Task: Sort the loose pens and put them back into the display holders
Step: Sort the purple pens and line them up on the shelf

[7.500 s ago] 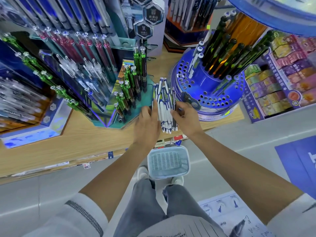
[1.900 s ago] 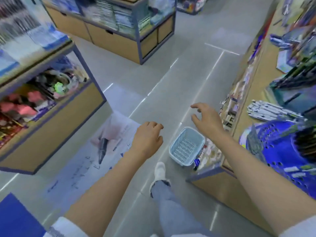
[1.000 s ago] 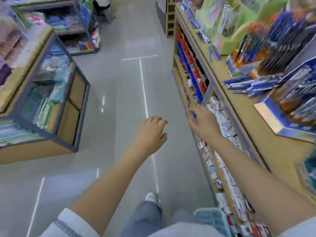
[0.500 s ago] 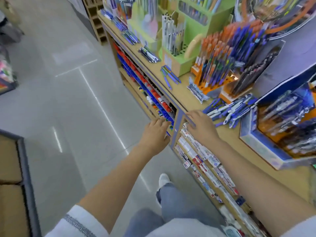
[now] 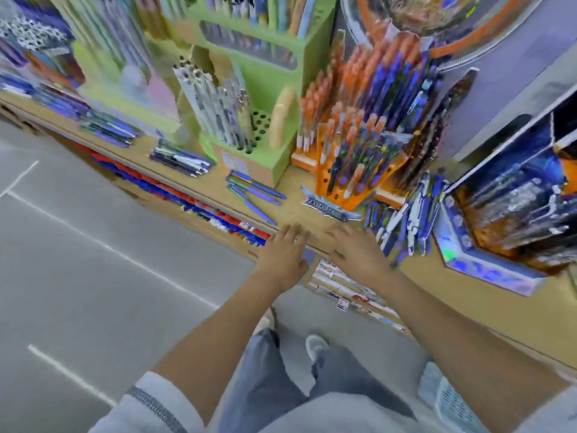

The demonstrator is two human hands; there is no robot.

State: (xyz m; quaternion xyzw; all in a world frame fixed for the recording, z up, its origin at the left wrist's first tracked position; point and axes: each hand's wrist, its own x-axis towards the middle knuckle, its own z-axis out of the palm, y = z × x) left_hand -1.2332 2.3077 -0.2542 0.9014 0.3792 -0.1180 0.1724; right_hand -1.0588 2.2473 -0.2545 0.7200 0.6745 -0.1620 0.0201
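"What is changing from half a second back?"

"The shelf is filling more of the view, and both hands are coming up to its front edge. The left hand [image 5: 282, 254] is hanging at the front edge of the wooden shelf top [image 5: 299, 214], fingers loosely spread, holding nothing. The right hand [image 5: 356, 251] is reaching just past that edge, fingers stretched flat, also empty. Blur is hiding whether either is touching the wood."

"And the pens?"

"A heap of blue-and-white pens [image 5: 409, 220] is lying just right of the right hand, near the front edge and beside the orange holder [image 5: 343, 185]. Slim blue pens [image 5: 253, 190] are lying loose before the green block holder [image 5: 249, 157], whose top is showing round holes. Another bundle [image 5: 179, 159] is lying further left along the shelf."

"The room?"

"A smooth grey floor [image 5: 93, 245] with pale lines is stretching away on the left. A pale perforated basket [image 5: 449, 398] is sitting down by the person's legs."
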